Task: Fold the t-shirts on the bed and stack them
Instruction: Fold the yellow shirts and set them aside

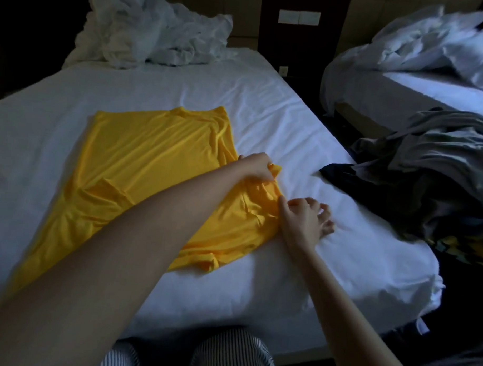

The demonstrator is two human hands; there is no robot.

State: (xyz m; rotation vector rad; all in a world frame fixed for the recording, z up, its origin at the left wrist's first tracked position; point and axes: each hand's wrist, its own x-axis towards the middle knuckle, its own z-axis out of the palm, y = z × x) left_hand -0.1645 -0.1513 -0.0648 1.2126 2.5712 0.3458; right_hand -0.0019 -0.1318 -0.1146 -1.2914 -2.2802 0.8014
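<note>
The wide bed with its white fitted sheet carries everything. On it, spread flat a little left of the middle, lies the bright yellow, smooth-knit t-shirt, its collar towards the far end and its hem nearest the person. A loose heap of grey and dark garments sits on the bed's right edge, presumably waiting (no folded stack is in view).

The left hand reaches across the shirt and pinches the bunched right sleeve between curled fingers and thumb. The right hand rests just beside that edge, fingers loosely bent on the sheet and holding nothing, thumb against the fabric.

This looks like the first side fold. Next, the sleeve needs drawing inward over the body, with the edge kept straight.
</note>
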